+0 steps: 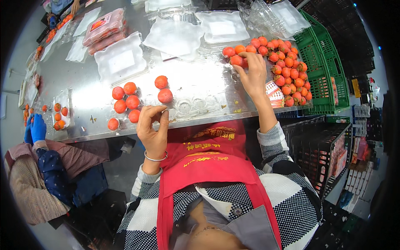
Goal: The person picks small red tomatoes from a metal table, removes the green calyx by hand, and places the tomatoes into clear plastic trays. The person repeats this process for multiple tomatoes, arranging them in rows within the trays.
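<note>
My right hand (250, 73) grips an orange-red persimmon (236, 60) at the near left side of a big pile of similar fruit (291, 73). My left hand (152, 125) is curled at the left end of a clear moulded tray (187, 106), fingertips closed; what they hold, if anything, is too small to make out. Two persimmons (165, 96) sit in that tray, whose other visible cups hold no fruit. Just left, another group of several persimmons (120, 106) sits in clear packaging. Printed red-and-white labels (274, 93) lie below the pile.
The metal table (83, 79) carries white foam sheets (120, 58), stacked packed boxes (104, 27) and plastic lids (266, 16) at the back. Green crates (321, 62) stand right, black crates (316, 158) below them. A co-worker's blue-gloved hand (38, 127) works by fruit trays at left.
</note>
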A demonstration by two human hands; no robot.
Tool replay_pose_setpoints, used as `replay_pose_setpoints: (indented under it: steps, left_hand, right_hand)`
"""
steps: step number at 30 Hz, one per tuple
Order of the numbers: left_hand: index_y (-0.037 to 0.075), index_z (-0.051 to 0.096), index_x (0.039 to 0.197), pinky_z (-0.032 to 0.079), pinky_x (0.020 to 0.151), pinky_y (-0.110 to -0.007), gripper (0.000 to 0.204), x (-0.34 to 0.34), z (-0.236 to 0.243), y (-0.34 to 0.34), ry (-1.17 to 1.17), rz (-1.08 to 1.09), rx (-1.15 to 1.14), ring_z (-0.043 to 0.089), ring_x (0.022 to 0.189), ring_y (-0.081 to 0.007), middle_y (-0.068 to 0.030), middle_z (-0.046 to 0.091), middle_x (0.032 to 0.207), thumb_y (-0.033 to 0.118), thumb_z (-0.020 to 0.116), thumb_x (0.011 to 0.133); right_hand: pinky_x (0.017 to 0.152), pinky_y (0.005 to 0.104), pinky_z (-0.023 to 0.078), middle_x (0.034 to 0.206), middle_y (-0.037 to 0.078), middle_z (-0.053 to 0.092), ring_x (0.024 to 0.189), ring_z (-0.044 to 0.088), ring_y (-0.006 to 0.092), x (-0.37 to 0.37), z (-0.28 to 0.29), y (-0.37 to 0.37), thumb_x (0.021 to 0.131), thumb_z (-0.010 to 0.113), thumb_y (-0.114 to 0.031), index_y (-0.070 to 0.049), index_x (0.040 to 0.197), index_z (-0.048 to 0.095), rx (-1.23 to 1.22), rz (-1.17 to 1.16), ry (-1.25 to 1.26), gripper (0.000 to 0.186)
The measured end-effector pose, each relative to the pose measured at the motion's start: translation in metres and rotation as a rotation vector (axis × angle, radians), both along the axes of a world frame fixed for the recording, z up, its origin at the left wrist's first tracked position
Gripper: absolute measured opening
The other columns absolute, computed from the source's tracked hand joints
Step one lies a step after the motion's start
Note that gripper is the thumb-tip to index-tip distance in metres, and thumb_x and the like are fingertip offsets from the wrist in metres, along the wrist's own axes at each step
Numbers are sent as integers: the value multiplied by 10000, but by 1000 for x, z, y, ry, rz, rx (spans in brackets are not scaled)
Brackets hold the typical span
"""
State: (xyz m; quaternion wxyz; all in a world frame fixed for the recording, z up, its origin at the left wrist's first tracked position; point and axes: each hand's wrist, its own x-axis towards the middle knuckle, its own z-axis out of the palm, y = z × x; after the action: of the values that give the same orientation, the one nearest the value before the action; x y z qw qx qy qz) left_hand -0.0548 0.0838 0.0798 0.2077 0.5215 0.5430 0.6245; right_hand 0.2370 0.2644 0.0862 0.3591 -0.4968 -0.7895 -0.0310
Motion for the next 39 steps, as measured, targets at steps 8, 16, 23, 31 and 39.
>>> replay_pose_setpoints:
  steps: [8,16,23,31,39]
  left_hand:
    - [1,719,1061,449,670,-244,148,-6,-3,-3,-58,4,-39,564,736,-92,-32,595,914,-68,751,933]
    - [4,716,1061,449,673,-238,117,-10,-5,-3,-71,3,-82,561,746,-90,-25,592,913,-43,736,955]
    - [3,715,1061,463,686,-237,116,-14,-6,-7,-139,8,-112,575,757,-88,-27,610,929,-40,734,955]
    - [25,736,1119,475,635,-261,198,-9,-9,-2,113,-4,-94,594,705,-118,-71,692,1056,-36,730,930]
    - [19,742,1139,457,584,-284,203,0,-19,3,275,-145,-204,572,637,-141,-72,718,1050,-2,720,938]
  right_hand:
    - [929,441,460,1099,94,715,1074,618,328,3,-14,11,808,865,-156,-79,1124,718,30,28,-61,357]
    - [942,449,473,1103,101,720,1070,619,332,-15,-7,12,798,879,-197,-69,1119,723,-67,113,51,380]
    - [924,437,475,1043,68,689,1028,606,306,-35,-8,2,801,859,-152,-64,1081,730,7,168,-77,321]
    - [906,467,516,1047,130,712,1040,655,356,-110,8,-3,865,819,-150,-49,1077,727,-199,473,124,253]
    - [671,476,580,805,174,742,772,751,370,-201,14,2,824,820,-566,-13,975,683,-388,562,-448,589]
